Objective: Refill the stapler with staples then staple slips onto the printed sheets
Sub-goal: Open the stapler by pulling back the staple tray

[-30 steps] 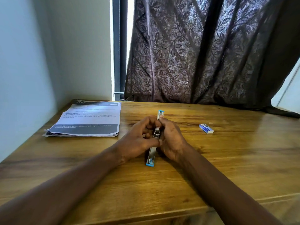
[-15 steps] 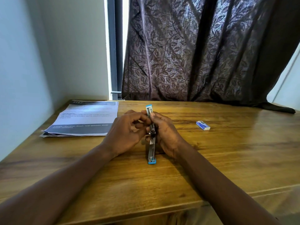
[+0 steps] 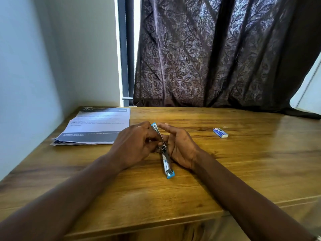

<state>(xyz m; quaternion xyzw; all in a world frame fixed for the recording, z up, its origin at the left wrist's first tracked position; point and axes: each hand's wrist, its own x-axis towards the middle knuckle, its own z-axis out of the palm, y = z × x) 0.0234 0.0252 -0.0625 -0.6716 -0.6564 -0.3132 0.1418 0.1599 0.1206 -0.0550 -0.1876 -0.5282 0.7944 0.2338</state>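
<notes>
Swung further open since a moment ago, the stapler now shows its upper arm tipped up and leaning toward the far-left, where a second back it lay nearly flat along the table. We have the base resting on the wood near the middle, its blue end pointing at the near edge, and the blue tip of the raised arm poking out between our fingers.

Our left hand is closed around the raised arm and the hinge, fingers curled in — it carries the hold. Our right hand has loosened: fingers are stretched out and nearly straight beside the arm, palm against the base, steadying and not clasping anything that we can see.

What this means, we judge, is that the magazine is being opened for loading; whether any staples sit in the channel is too small to tell. The staple box lies shut, as far as we can see, well apart toward the right side of the table, not yet touched — so the refill proper is not done. The printed sheets wait stacked at the far-left corner. We see no separate slips. Next, we think, the right hand is free to go for the box.
</notes>
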